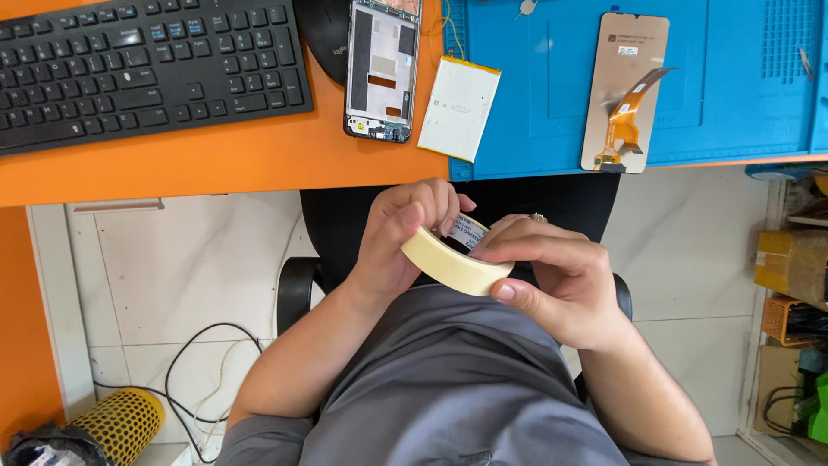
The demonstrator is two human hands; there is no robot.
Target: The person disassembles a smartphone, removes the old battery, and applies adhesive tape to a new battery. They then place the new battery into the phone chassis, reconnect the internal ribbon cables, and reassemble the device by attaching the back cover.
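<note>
Orange desk (216, 160) across the top of the view; blue work mat (716, 86) laid on its right part. Black keyboard (147, 65) at upper left. Opened phone frame (382, 69) lying beside a white flat battery (460, 108), the battery overlapping the mat's left edge. Detached screen panel (623, 91) with an orange flex cable set on the mat. Below the desk, a roll of cream masking tape (453, 261) is held above the lap in grey cloth, between both hands. Left hand (398, 237) is curled around the roll's left side, fingers closed over its rim. Right hand (556, 276) is clasped on the right side, thumb pressed beneath, fingers over the top edge.
</note>
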